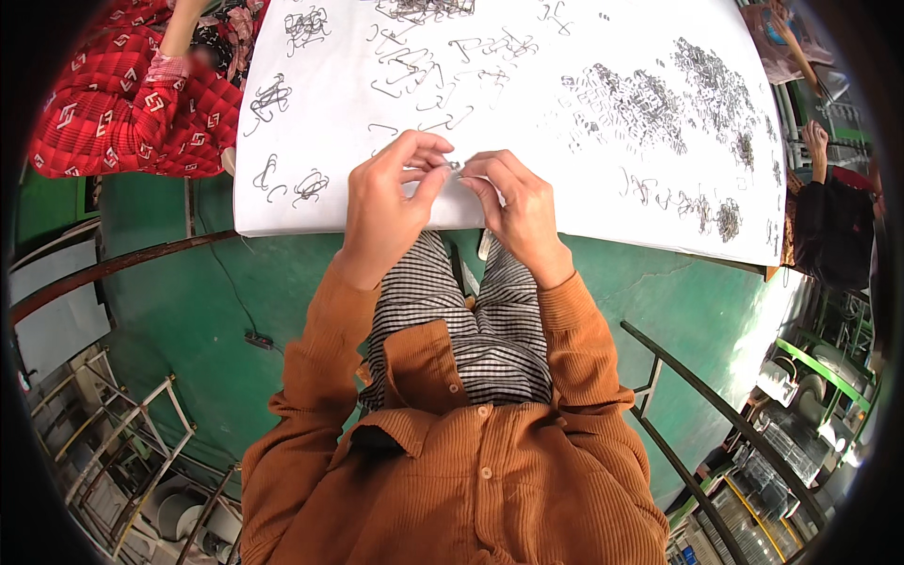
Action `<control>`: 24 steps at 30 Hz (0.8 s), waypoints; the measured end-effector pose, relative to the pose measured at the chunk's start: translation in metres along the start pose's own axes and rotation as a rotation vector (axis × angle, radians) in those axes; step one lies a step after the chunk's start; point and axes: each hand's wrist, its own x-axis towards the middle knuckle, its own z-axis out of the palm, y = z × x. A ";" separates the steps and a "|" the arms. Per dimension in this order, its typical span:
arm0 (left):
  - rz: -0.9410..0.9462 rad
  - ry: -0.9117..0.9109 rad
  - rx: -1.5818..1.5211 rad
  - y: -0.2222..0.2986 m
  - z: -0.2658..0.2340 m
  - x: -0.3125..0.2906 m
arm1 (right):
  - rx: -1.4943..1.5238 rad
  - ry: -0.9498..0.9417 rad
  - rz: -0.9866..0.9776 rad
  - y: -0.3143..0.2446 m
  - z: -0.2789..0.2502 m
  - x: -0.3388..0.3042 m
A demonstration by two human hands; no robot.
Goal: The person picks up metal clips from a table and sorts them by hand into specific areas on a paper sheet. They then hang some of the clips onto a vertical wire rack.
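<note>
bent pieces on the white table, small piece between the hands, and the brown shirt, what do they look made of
Bent pieces: probably dark metal wire, as they look thin and stiffly curved; any coating can't be told.
Small piece: perhaps bare metal, since it looks silvery, but it is too small to be sure.
Brown shirt: likely matt corduroy, given its fine parallel ribs.

Counted one left hand (388,200) and one right hand (518,202), two in all. Between these, logged at least one small metal piece (455,166). Noted one white-topped table (330,104); along its left side, four clumps of wire hooks (273,96). Tallied two wide spreads of small dark pieces (629,108), one red-clad co-worker (104,108). Could not number single hooks.
</note>
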 end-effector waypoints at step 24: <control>-0.036 0.116 -0.168 0.003 -0.001 0.011 | 0.689 -0.103 0.635 0.005 -0.014 0.035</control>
